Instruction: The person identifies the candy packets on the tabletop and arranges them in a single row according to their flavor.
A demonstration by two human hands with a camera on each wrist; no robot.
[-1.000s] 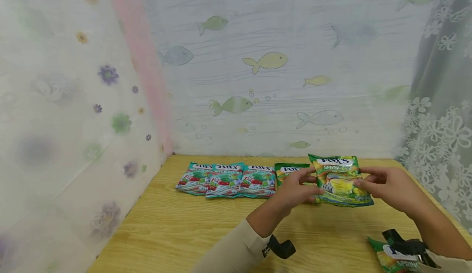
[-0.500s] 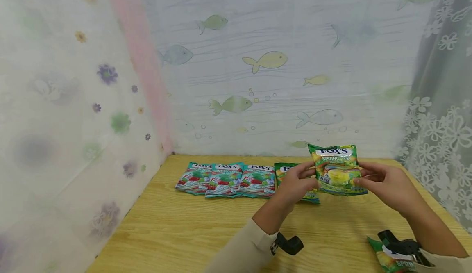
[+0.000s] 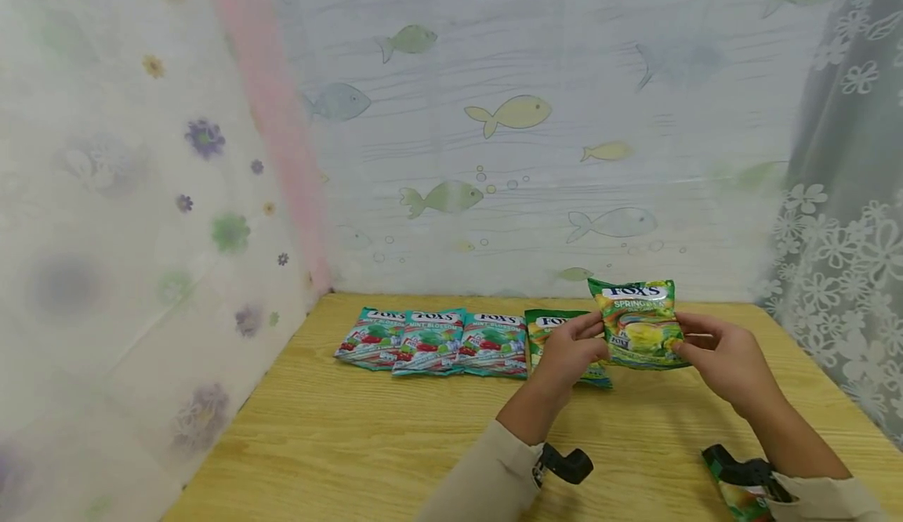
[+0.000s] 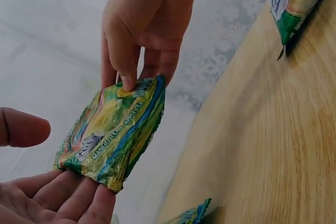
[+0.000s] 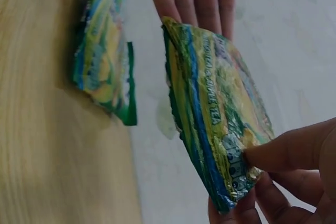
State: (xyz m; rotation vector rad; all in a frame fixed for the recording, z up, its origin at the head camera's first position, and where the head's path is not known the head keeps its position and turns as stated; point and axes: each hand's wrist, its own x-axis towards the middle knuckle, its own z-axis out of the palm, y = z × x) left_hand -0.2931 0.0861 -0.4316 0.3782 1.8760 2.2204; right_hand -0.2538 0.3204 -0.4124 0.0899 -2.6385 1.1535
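Observation:
A green Fox's Spring Tea packet [image 3: 638, 324] is held upright above the wooden table [image 3: 395, 436], between both hands. My right hand [image 3: 680, 344] pinches its right edge, thumb [image 5: 278, 153] on the front and fingers behind. My left hand [image 3: 596, 335] meets the left edge. Its straight fingers [image 4: 79, 198] lie under the packet [image 4: 113, 135], and its thumb [image 4: 23, 127] stays apart from it. A second green packet [image 3: 546, 324] lies flat behind the left hand, partly hidden.
Three teal Fox's packets [image 3: 432, 340] lie side by side in a row at the table's back, left of the green one. Another green packet [image 3: 737, 498] lies near the front right edge under my right wrist. Patterned curtains enclose the table's left, back and right.
The held green packet has risen a little, tipped more upright and drifted slightly left and away. Both hands moved with it. The packets on the table have not moved.

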